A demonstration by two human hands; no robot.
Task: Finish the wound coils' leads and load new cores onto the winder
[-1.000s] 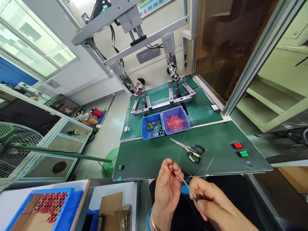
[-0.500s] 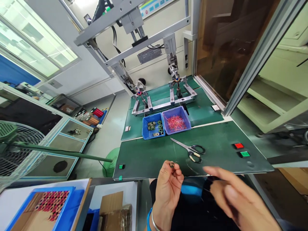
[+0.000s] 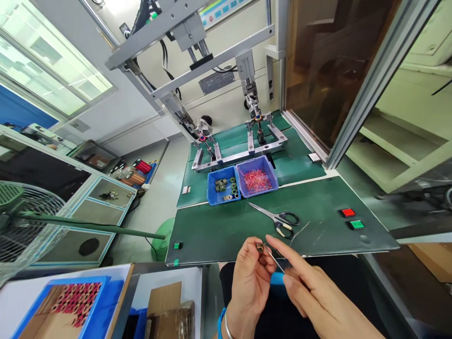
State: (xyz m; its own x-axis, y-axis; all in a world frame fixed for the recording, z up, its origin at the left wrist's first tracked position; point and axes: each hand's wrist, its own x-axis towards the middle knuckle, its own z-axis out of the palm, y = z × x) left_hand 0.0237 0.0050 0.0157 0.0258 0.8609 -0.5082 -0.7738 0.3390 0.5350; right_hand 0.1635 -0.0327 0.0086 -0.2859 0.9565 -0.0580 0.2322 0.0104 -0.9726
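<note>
My left hand [image 3: 251,275] is closed in a pinch around a small copper-wound core [image 3: 260,246], just in front of the table's near edge. My right hand [image 3: 307,285] is close beside it, its index fingertip by the core. A thin metal tool [image 3: 275,261] runs from the right thumb toward the core; its exact kind is hard to make out. Fine pale strands [image 3: 300,231] show above the right hand. Scissors [image 3: 277,219] with black handles lie on the green table [image 3: 212,230] beyond both hands.
A blue bin [image 3: 213,195] holds small cores, and a purple bin [image 3: 275,181] holds red wire pieces. Behind them stands a metal fixture [image 3: 235,157]. Red [image 3: 348,213] and green [image 3: 356,225] buttons sit at the right. A green fan pole [image 3: 106,227] is at the left.
My right hand has moved left and in to the core, and the thin metal tool now shows in it. My left hand has shifted slightly right, still pinching the core.
</note>
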